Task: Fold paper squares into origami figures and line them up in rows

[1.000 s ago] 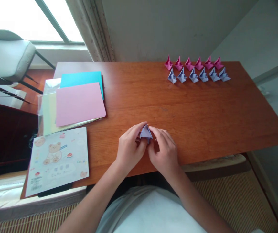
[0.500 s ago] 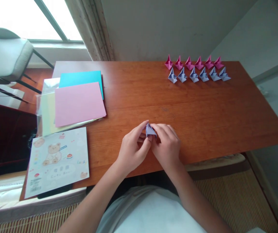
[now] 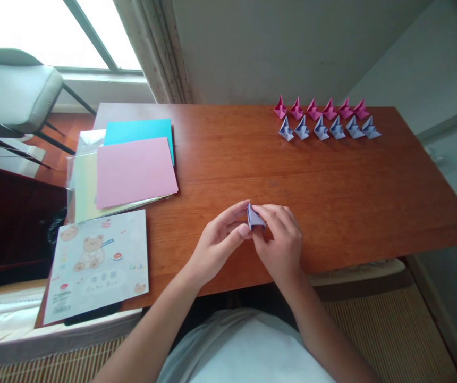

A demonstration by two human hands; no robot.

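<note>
Above the front part of the wooden table (image 3: 220, 170), a small folded lilac paper piece (image 3: 255, 219) is held between my hands. My right hand (image 3: 279, 239) pinches it from the right, with the forefinger on its upper face and the thumb beneath. My left hand (image 3: 214, 247) curves around its left side. The left forefinger's tip touches the top corner, and the left thumb lies by the lower left edge. The underside of the piece is hidden by my fingers.
At the back right stand a row of pink origami figures (image 3: 313, 110) and a row of lilac ones (image 3: 321, 129). Pink sheets (image 3: 136, 173), blue paper (image 3: 141, 130) and a bear-printed pad (image 3: 101, 266) lie at the left. A chair (image 3: 13, 90) stands beyond.
The folded paper has turned in my fingers and now shows a narrower edge to the left. My left thumb has drawn back from its front. The view has shifted slightly.
</note>
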